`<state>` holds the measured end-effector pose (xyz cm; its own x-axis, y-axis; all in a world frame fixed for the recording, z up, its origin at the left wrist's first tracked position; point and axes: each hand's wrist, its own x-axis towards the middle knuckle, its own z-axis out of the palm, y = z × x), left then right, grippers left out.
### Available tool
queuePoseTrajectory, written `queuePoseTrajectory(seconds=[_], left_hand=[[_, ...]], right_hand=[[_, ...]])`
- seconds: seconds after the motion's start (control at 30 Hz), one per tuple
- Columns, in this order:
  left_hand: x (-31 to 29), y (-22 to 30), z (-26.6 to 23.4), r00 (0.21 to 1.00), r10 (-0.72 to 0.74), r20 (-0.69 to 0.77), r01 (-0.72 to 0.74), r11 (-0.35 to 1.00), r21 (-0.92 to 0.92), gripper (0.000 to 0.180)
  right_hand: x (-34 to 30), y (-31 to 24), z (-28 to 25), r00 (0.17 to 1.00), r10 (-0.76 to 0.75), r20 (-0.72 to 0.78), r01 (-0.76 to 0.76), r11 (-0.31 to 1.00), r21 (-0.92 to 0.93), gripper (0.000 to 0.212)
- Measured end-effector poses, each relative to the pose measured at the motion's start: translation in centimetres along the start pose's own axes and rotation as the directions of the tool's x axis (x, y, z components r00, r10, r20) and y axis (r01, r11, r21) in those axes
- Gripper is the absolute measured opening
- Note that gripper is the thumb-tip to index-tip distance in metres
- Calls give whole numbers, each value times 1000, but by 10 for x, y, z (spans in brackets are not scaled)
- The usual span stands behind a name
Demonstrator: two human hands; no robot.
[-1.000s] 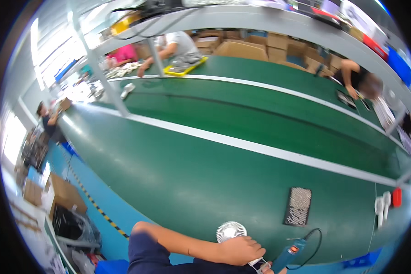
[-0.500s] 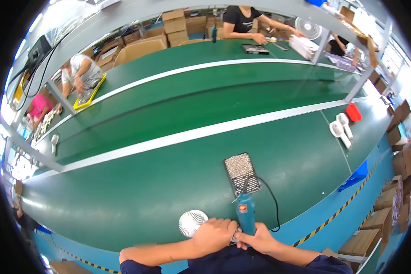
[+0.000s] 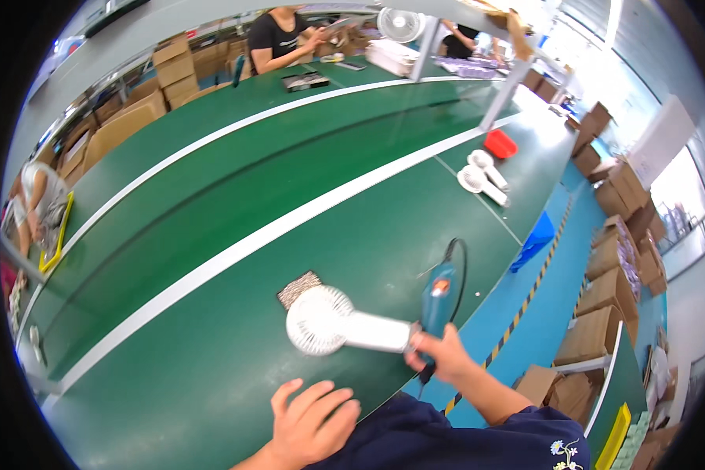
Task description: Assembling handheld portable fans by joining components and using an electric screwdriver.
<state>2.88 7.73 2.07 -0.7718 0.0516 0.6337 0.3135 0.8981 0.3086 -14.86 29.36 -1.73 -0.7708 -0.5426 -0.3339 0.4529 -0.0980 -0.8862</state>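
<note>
My right hand [image 3: 440, 352] is closed around a teal electric screwdriver [image 3: 437, 301] with a black cord. The same hand's fingers also pinch the handle end of a white handheld fan [image 3: 376, 330]. The fan's round slatted head points left, above the green table, and partly covers a tray of small metal parts [image 3: 299, 288]. Apart from the fan, my left hand [image 3: 313, 423] is open near the table's front edge, fingers spread and holding nothing.
Two more white handheld fans [image 3: 484, 178] lie at the right by a red bin [image 3: 500, 144]. A blue bin [image 3: 534, 241] hangs at the table's right edge. Beyond the white rails, a person in black [image 3: 274, 39] works. Cardboard boxes [image 3: 611, 282] line the floor on the right.
My left hand has let go and moved down. The fan, now in my right hand with the screwdriver, has been raised and swung across the parts tray. The view has turned right.
</note>
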Motion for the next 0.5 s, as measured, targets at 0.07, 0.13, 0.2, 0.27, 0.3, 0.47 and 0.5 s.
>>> queuePoseTrajectory(seconds=[0.07,0.13,0.2,0.27,0.3,0.47,0.5], left_hand=[[-5,-14,22,999,-53,5,53,993,-103,29],[-16,-36,37,989,-137,56,146,967,-206,28],[-39,-56,43,977,-203,62,210,966,-149,26],[-54,-72,47,959,-278,58,283,949,-140,23],[-57,-77,46,948,-315,46,319,938,-136,21],[-58,-88,48,883,-468,30,466,871,-156,16],[-57,-89,49,888,-460,25,458,875,-156,16]], right_hand=[[15,-21,-61,976,-123,-178,133,990,45,20],[39,-41,-116,922,-228,-313,196,972,-131,21],[73,-60,-163,890,-230,-394,182,971,-156,20],[104,-72,-206,860,-281,-425,246,960,-136,20],[117,-80,-219,858,-263,-441,241,965,-107,20],[186,-107,-279,836,-147,-529,234,967,102,13],[199,-109,-288,835,-155,-528,244,964,103,13]])
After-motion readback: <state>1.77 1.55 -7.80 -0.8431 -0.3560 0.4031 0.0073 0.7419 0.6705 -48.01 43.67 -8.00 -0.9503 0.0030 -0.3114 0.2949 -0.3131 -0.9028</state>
